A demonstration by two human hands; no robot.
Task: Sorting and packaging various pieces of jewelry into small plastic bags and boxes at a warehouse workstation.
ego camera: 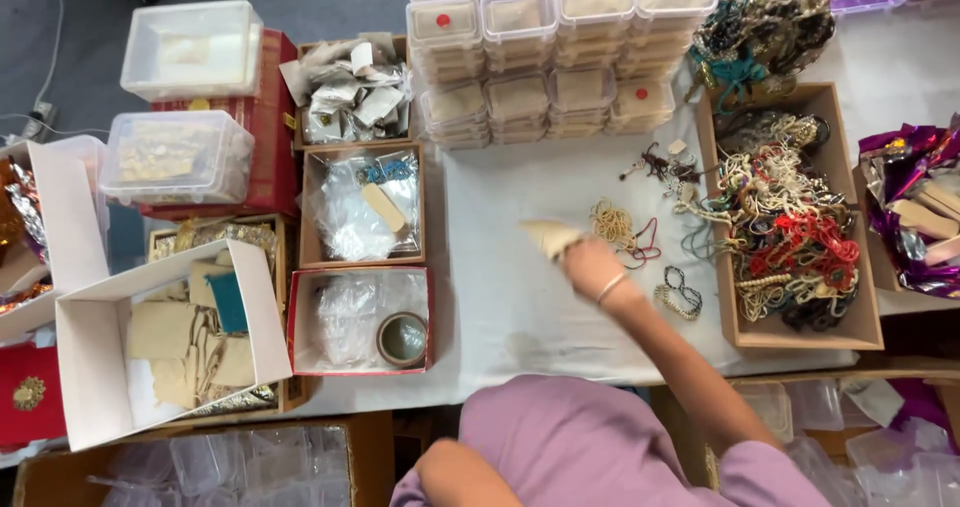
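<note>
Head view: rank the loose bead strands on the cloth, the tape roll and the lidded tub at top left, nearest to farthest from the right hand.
From the right hand:
1. Loose bead strands, just beside it on the white cloth.
2. Tape roll, in the red-edged box to the left.
3. Lidded tub, far top-left corner.

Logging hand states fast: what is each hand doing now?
Left hand: out of view, only the arm shows.
Right hand: closed on a beige card.

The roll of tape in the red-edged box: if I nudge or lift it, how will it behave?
The roll of tape lies flat on crinkled clear plastic, so it probably won't roll unless tipped on edge. The plastic looks slick and may slide with a push. Being a hollow ring, it is likely light and stiff, easy to lift by its rim.
</note>
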